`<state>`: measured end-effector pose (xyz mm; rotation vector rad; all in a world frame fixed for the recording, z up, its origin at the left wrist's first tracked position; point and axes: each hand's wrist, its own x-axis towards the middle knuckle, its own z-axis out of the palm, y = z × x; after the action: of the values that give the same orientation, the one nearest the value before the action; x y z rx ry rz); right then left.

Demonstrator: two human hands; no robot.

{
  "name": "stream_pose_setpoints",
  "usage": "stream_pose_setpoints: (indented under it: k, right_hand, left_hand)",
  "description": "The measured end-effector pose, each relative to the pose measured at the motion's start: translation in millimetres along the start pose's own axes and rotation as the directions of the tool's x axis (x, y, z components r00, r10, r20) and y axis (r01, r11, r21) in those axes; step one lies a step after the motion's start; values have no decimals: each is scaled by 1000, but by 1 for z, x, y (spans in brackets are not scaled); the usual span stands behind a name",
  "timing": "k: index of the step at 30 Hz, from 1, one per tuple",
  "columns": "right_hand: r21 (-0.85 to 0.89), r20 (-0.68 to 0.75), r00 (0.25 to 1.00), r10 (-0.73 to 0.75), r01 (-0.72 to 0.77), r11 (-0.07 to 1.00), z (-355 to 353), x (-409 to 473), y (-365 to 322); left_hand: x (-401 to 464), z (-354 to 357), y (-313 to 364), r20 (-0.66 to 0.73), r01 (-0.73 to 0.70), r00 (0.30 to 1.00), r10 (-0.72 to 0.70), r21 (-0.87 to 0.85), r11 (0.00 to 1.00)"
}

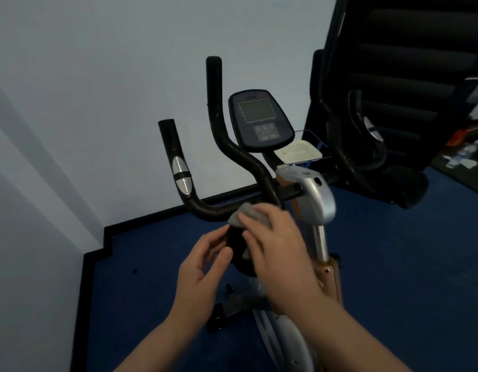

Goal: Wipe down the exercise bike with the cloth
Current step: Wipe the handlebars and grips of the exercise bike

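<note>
Grey cloth (pixel 250 214) bunched under my right hand (pixel 279 251), fingers curled over it, pressing it onto the black handlebar (pixel 205 209) of the exercise bike (pixel 313 194). Left hand (pixel 203 269) loose, thumb and fingers half-curled just beside the bar, holding nothing. Best approach, I reckon: wrap cloth around tube, steady bar, stroke outward toward the grip.

Right hand (pixel 279 245) fingers curled, gripping; left hand (pixel 203 267) loosely open, alongside

Soft grey cloth (pixel 248 214), glossy black handlebar (pixel 205 208), shiny chrome post (pixel 320 242), matt blue carpet (pixel 393 264).
</note>
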<state>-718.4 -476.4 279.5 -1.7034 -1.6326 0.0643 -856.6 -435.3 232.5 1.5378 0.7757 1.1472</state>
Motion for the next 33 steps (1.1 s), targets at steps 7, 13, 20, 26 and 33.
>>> stream_pose_setpoints:
  k: [7, 13, 20, 26, 33]
  right_hand:
    - [227, 40, 989, 140, -146, 963, 6, -35, -2]
    - [137, 30, 996, 89, -92, 986, 15, -28, -16]
    - [-57, -50, 998, 34, -37, 998, -6, 0, 2]
    - [-215, 40, 997, -59, 67, 974, 2, -16, 4]
    - [-126, -20, 987, -157, 153, 980, -28, 19, 16]
  left_hand:
    - [2, -2, -4, 42, 5, 999, -4, -22, 1000]
    - [1, 1, -4, 36, -10, 999, 10, -16, 1000]
    - [0, 2, -3, 15, -10, 1000, 10, -17, 1000]
    - [0, 1, -2, 29, -4, 1000, 4, 2, 1000]
    - [-3, 7, -2, -25, -7, 1000, 8, 23, 1000]
